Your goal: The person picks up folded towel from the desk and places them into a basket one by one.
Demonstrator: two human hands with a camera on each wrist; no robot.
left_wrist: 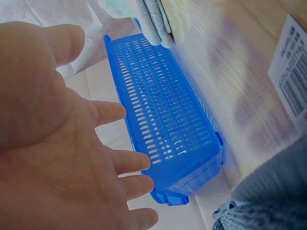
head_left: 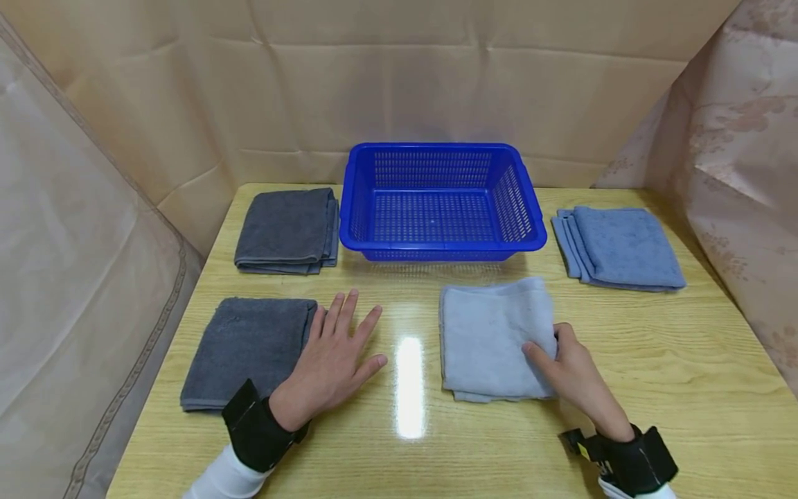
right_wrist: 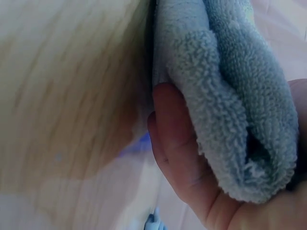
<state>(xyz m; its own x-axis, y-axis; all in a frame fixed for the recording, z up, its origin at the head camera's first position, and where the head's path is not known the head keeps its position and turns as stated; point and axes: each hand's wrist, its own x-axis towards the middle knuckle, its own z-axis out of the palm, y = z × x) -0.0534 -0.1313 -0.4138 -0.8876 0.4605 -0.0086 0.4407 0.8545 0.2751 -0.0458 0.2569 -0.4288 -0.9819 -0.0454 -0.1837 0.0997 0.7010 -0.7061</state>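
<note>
A folded light blue-grey towel (head_left: 486,339) lies right of centre on the table. My right hand (head_left: 576,367) grips its right edge, thumb on top and fingers underneath; the right wrist view shows the thick folded edge of the towel (right_wrist: 211,96) between them. My left hand (head_left: 333,353) is spread with straight fingers and holds nothing. It hovers by the right edge of a folded dark grey towel (head_left: 249,346), overlapping its corner in the head view. In the left wrist view the open palm (left_wrist: 72,143) faces the blue basket (left_wrist: 163,100).
A blue plastic basket (head_left: 445,246) stands at the back middle, with nothing in it. Left of it lies another folded dark grey towel (head_left: 283,225), and to its right a folded blue towel (head_left: 630,246). Cloth drapes (head_left: 386,90) enclose the wooden table (head_left: 386,464) at the back and sides.
</note>
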